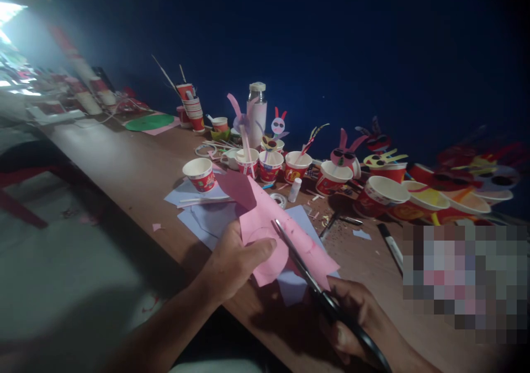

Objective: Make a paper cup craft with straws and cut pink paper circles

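Note:
My left hand [232,260] pinches a sheet of pink paper [265,216], its thumb lying on a round outline drawn there. The sheet's upper corner is folded and darker, and its right side curls. In my right hand [360,318] are black-handled scissors [296,257], fingers wrapped round the handles. The scissor blades lie along the right of the round outline, at a cut edge of the paper. Below the pink sheet, pale blue paper [196,224] lies on the brown table [136,180].
Several red paper cups stand along the wall, one white-rimmed cup [199,174] nearest on the left. Some carry paper rabbit faces, such as a pink one [343,155]. A bottle [257,111], a glue bottle [295,190], a marker [390,246] and paper scraps are on the table.

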A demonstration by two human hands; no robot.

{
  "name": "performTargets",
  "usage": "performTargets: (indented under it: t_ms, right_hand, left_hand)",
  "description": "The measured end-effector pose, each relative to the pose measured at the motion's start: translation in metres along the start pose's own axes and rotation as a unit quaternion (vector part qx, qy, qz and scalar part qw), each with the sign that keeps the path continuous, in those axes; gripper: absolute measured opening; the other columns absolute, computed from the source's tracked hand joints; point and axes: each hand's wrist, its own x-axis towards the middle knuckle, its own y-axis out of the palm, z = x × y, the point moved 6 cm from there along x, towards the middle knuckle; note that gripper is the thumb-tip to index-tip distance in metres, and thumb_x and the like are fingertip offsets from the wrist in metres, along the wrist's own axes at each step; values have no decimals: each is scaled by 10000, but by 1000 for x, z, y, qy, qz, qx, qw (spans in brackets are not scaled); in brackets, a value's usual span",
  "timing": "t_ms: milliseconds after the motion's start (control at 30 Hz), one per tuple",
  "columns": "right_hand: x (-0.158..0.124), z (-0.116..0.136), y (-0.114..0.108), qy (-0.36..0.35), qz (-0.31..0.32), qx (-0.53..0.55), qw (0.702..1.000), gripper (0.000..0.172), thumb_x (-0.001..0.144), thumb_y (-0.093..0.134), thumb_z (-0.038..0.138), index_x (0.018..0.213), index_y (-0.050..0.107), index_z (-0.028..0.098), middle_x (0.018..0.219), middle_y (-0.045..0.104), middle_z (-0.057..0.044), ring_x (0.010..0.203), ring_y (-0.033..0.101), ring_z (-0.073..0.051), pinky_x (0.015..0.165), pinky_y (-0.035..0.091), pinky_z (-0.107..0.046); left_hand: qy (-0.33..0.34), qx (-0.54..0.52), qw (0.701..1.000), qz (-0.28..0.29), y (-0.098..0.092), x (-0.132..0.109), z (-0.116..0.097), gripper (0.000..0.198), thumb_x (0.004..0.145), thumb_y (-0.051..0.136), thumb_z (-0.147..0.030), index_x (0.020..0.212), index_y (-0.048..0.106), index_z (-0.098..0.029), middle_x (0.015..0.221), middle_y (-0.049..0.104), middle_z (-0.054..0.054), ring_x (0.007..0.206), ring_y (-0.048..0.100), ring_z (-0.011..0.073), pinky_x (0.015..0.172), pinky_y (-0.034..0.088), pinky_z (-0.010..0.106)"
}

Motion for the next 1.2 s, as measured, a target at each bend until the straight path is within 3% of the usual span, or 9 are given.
performTargets:
  t_ms: [433,667,767,1000,1200]
  right_hand:
    - [0,-3,-2,38,-20,9,999,462,516,752,468,601,399,182,481,289,92,378,263,-22,336,229,-146]
    - [0,-6,0,38,-14,24,999,428,529,748,466,693,509,152,455,338,87,355,291,-25,325,242,-144]
    - [0,-6,0,47,-14,19,999,415,540,746,454,716,538,142,459,378,76,355,314,-28,329,253,-144]
    - [0,-11,-3,43,-11,6,999,406,538,750,448,700,536,143,470,387,72,361,326,-30,332,267,-144]
    - [0,-14,-5,32,31,27,999,457,579,719,488,825,560,137,524,402,61,414,334,-33,377,286,-140]
  left_hand:
    - [12,29,1000,-4,-8,1,3,163,709,604,-252,818,606,-131,683,579,21,600,516,132,566,419,232]
    - [-6,21,1000,-3,-11,2,5,255,682,620,-253,908,598,-137,745,614,38,662,556,167,598,439,253]
    - [-11,25,1000,1,-12,2,5,215,679,617,-253,860,590,-140,685,591,27,667,563,177,602,443,262]
    - [-9,32,998,46,-9,3,0,83,690,592,-217,733,565,-152,591,528,-2,658,556,169,592,436,250]
    - [-1,31,999,29,-11,3,1,169,690,586,-227,833,581,-136,593,532,-4,553,524,136,544,431,243]
